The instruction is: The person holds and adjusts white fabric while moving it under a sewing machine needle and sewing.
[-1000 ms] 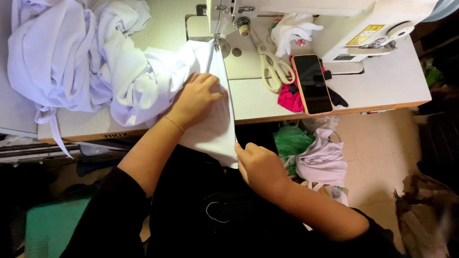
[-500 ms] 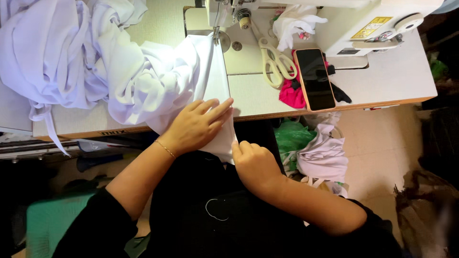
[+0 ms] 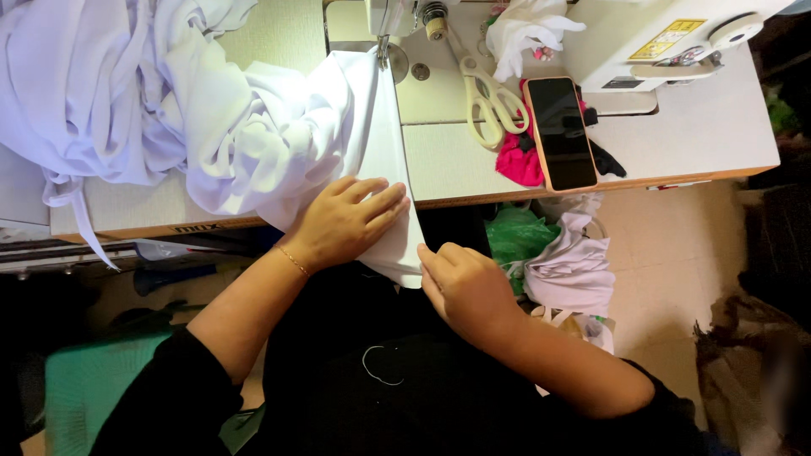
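The left hand (image 3: 342, 224) lay flat, fingers spread, on white cloth (image 3: 372, 143) hanging over the bench (image 3: 693, 135) edge below the sewing machine (image 3: 642, 34). The right hand (image 3: 465, 287) apparently pinched the cloth's lower corner. Scissors (image 3: 486, 97) and a phone (image 3: 560, 133) lay alongside.

L hand (image 3: 346, 221) flat on white fabric (image 3: 372, 143); R hand (image 3: 465, 287) pinches edge.

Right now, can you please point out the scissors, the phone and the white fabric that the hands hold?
scissors (image 3: 488, 105), head view, on the handle loops.
phone (image 3: 560, 133), head view, middle of the dark screen.
white fabric (image 3: 372, 127), head view, on the flat strip running toward the needle.
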